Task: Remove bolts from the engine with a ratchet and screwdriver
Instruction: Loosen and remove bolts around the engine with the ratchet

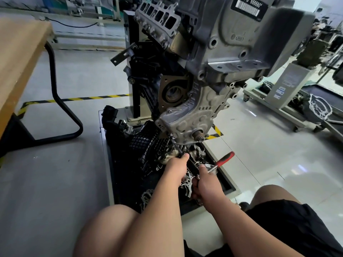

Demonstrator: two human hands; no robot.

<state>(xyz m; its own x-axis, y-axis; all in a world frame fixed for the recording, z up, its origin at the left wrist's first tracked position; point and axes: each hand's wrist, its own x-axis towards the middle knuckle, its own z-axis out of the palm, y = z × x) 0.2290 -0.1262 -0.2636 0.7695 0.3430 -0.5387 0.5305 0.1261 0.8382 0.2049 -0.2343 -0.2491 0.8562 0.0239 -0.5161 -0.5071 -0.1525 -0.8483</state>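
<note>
The grey engine [219,58] hangs on a stand, its timing cover [193,115] facing me. A thin screwdriver shaft [175,145] runs up to a bolt [171,135] at the cover's lower left corner. My left hand [177,167] grips the screwdriver where the shaft meets its black handle [193,167]. My right hand [206,180] grips the rear end of that handle. A ratchet with a red handle [225,158] lies just right of my right hand, its head end hidden behind my fingers.
Below the engine a black tray [111,164] holds removed parts: a black ribbed manifold [146,143], metal housings and a chain [146,197]. A wooden bench [20,58] with a black tube leg stands left. Another engine stand [289,86] is at right. My knees are at the bottom.
</note>
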